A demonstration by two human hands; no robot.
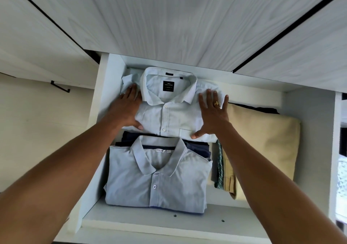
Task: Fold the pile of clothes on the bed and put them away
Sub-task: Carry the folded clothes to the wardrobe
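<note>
A folded pale blue dress shirt [169, 112] with a dark collar label lies at the back of an open white drawer [105, 101]. My left hand [127, 108] rests flat on its left side, fingers straight. My right hand [212, 112], with a gold ring, presses flat on the shirt's right side. In front of it lies a folded light blue polo shirt [155, 178] on top of dark navy clothes [197, 148].
Folded beige trousers [262, 146] fill the drawer's right part, with a green striped cloth [220, 166] tucked beside them. White wood-grain cabinet fronts [169, 18] overhang the drawer's back. Another drawer with a black handle [60, 87] sits at the left.
</note>
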